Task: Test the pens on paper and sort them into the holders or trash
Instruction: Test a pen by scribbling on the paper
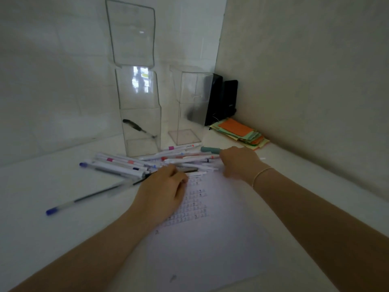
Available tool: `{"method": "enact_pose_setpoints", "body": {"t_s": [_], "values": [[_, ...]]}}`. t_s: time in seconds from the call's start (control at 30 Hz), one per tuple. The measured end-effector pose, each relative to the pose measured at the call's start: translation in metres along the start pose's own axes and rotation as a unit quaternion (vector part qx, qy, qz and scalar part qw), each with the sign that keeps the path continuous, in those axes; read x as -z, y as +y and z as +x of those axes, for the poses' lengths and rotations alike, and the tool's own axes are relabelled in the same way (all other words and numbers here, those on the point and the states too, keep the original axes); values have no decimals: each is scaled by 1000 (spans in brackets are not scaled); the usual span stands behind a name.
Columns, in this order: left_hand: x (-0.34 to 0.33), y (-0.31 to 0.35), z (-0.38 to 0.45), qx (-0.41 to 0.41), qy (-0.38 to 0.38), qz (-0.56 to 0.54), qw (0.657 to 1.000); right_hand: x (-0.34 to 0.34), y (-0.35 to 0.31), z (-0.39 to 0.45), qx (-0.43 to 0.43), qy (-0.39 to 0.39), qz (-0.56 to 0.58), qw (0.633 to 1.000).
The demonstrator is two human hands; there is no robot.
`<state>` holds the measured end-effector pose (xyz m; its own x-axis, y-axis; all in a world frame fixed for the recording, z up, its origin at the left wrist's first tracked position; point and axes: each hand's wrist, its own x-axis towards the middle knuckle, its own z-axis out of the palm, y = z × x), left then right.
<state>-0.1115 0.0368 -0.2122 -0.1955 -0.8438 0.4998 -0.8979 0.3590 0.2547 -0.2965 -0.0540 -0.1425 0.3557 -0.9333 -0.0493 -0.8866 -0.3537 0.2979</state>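
Pens [160,161] heaped; right hand [240,161] fingers curled among them.

White pens [147,163] lie heaped beside marked paper [206,224], before two clear holders [140,114].

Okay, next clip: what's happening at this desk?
A person is sorting pens. Both hands reach into the pile of pens at the top edge of a sheet of paper already covered in small test marks. The left hand rests by the pile; the right hand is among the pens, its grip blurred. One dark pen stands in the left clear holder; the right holder looks empty.
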Motion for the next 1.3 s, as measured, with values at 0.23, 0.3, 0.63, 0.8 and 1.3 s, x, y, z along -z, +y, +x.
{"method": "enact_pose_setpoints", "body": {"t_s": [0.23, 0.3, 0.63, 0.8, 1.3], "values": [[21, 12, 3, 11, 109, -85, 990, 58, 4, -34, -6, -16, 641, 767], [27, 20, 3, 14, 99, -148, 984, 60, -5, -45, 61, -53, 755, 650], [24, 21, -2, -10, 10, -239, 971, 49, -25, -56, 116, -89, 769, 622], [31, 25, -2, -26, 9, -262, 965, 54, -17, -64, 110, -139, 786, 593], [40, 19, -1, 101, 58, -412, 904, 38, -56, -63, -28, 154, 591, 791]]}}
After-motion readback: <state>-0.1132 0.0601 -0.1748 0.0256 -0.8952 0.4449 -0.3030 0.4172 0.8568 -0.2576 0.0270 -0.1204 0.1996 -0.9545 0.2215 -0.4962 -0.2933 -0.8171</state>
